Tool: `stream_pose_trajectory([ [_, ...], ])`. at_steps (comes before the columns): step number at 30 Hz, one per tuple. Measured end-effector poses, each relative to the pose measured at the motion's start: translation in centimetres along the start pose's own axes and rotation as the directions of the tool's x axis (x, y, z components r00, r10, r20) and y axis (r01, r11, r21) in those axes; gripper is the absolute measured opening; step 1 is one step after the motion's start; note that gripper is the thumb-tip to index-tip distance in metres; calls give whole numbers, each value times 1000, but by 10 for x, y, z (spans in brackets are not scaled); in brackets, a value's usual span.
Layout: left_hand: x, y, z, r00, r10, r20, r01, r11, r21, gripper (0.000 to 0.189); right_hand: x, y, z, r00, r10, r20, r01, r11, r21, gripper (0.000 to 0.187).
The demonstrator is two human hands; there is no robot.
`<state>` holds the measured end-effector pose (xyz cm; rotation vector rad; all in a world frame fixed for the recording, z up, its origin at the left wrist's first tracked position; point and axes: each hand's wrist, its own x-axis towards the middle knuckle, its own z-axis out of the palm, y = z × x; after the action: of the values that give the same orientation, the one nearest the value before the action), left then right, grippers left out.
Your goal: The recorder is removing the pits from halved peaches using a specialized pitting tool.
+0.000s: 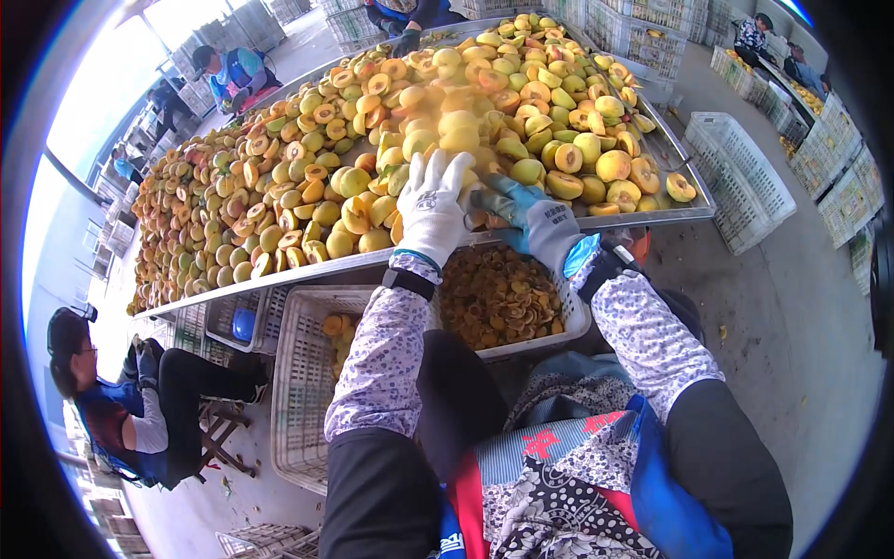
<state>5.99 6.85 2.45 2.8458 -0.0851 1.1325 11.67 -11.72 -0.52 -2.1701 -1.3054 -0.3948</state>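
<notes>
Halved yellow peaches or similar stone fruit (300,175) lie heaped over a large metal-rimmed table (279,281). My left hand (433,209), in a white knit glove, rests back up at the near edge of the heap, fingers extended over the fruit. Beside it my right hand (527,213), in a grey and blue coated glove, reaches to the same spot with its fingers bent. A blur over the view hides what lies between the fingertips, so a grip cannot be made out. Below the hands, a white plastic crate (538,344) holds brown-orange fruit scraps (499,297).
Another white crate (300,391) with some fruit stands left of my legs. A seated person (119,405) is at the left, and another person's gloved hand (406,43) is at the far table edge. An upright-sided white crate (740,182) stands on the floor at right.
</notes>
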Motion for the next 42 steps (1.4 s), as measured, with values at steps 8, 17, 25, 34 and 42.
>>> stream_pose_trajectory([
  [8, -23, -36, -3, 814, -571, 110, 531, 653, -540, 35, 12, -13, 6, 978, 115, -174, -91, 986, 143, 47],
  [17, -56, 69, -65, 702, -576, 420, 519, 9, -855, 36, -33, -83, -40, 888, 442, 123, -290, 332, 898, 25],
  [25, -79, 101, -44, 566, -626, 537, 544, -205, -814, 53, -64, -88, -25, 824, 406, 395, -419, -31, 907, 36],
  [34, -98, 67, -13, 662, -567, 491, 357, -337, -871, 35, -66, -65, 5, 938, 298, -177, -199, 881, 429, 25],
  [42, -86, 78, -15, 627, -662, 410, 219, -355, -909, 51, -77, -82, 9, 905, 385, 182, -423, 761, 492, 34],
])
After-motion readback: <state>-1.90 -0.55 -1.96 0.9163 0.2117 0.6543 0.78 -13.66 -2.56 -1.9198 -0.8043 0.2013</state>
